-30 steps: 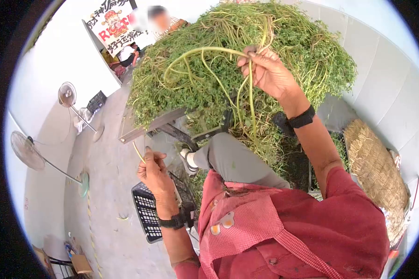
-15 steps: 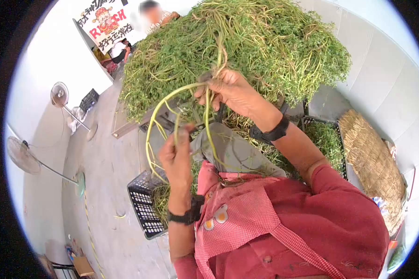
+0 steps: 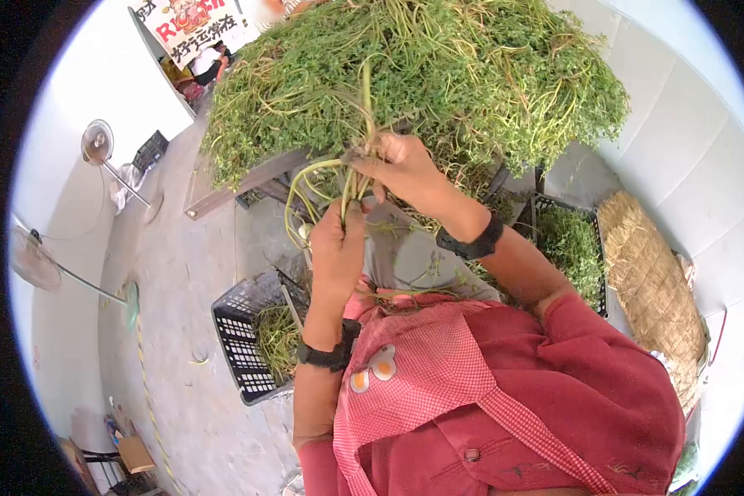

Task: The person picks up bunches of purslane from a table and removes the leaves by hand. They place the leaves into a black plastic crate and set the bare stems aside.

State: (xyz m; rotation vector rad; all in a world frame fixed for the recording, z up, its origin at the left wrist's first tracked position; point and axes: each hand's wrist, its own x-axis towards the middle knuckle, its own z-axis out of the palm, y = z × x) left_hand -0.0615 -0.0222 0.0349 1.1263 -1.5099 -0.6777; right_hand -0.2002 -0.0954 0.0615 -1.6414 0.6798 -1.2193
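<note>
My right hand (image 3: 405, 172) is closed around a small bunch of green plant stems (image 3: 366, 89), gripping it near a brownish, root-like part. One thick stem sticks up above the fingers, while thinner stems curve down to the left. Just below, my left hand (image 3: 337, 241) pinches the hanging stems between thumb and fingers, close to the right hand. Leafy tips of the bunch dangle over my lap, in front of the red checked apron (image 3: 422, 364). A large heap of leafy green plants (image 3: 438, 78) lies on the table directly beyond both hands.
At lower left a black crate (image 3: 238, 351) holds cut stems. Another black crate (image 3: 601, 277) with greens stands at right, beside a rolled straw mat (image 3: 649, 289). Two standing fans (image 3: 97, 145) are at left. The table edge (image 3: 244, 183) juts out below the heap.
My left hand has moved up and right, close to the right hand, and now pinches the stems there. The wide stem loop has narrowed. The view has shifted slightly.
</note>
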